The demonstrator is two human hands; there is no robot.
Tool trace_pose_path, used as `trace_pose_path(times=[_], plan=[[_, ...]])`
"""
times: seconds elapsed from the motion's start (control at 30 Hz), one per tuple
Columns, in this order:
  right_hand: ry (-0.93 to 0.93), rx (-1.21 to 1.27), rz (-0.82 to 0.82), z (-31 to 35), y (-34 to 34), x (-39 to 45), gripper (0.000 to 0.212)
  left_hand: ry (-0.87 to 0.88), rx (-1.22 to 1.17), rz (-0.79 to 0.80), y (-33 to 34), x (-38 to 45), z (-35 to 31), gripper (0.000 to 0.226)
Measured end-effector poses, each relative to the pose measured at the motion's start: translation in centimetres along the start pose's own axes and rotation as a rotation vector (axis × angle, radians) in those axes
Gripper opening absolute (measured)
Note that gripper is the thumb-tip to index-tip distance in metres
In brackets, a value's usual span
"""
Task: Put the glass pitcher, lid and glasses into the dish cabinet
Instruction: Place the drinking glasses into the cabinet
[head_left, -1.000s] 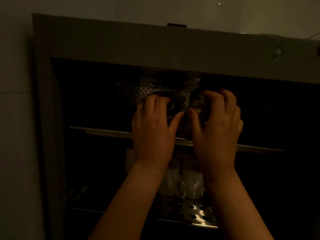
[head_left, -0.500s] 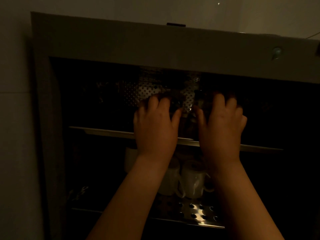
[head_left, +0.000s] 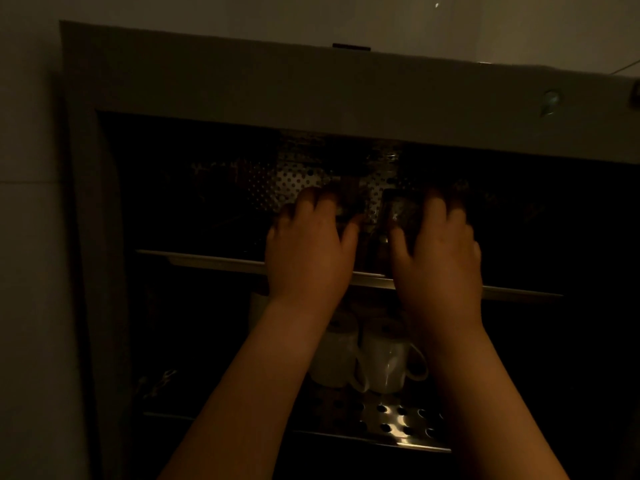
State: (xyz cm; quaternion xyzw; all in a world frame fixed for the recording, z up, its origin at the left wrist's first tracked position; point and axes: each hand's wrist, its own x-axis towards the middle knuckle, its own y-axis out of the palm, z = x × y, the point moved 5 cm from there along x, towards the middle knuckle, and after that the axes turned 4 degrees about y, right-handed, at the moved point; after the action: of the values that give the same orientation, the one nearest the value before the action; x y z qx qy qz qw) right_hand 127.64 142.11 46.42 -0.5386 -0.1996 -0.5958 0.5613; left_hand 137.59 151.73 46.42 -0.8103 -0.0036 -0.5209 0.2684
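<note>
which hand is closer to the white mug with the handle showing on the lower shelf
Right. The right hand is up at the upper shelf, with its wrist just above the white mug; the left hand is level with it but farther left.

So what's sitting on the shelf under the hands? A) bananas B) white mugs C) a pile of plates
B: two white mugs stand side by side on the holey lower shelf, below both hands.
</note>
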Motion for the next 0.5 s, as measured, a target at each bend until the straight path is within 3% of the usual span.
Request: trace_pose_path(times=[0.13,0.23,0.5], plan=[[-0.066,0.175,-0.111,-0.4,-1.0,-3.3,0.051,0.103,0.063,-0.127,-0.4,-2.8,0.0,0.050],[-0.132,0.106,-0.114,-0.8,-0.5,-5.1,0.042,0.157,0.083,-0.129,0.1,-5.9,-0.3,0.055],[-0.158,-0.012,-0.074,-0.9,0.1,-5.7,0.043,0.166,0.193,-0.064,0.9,-7.1,-0.4,0.054]])
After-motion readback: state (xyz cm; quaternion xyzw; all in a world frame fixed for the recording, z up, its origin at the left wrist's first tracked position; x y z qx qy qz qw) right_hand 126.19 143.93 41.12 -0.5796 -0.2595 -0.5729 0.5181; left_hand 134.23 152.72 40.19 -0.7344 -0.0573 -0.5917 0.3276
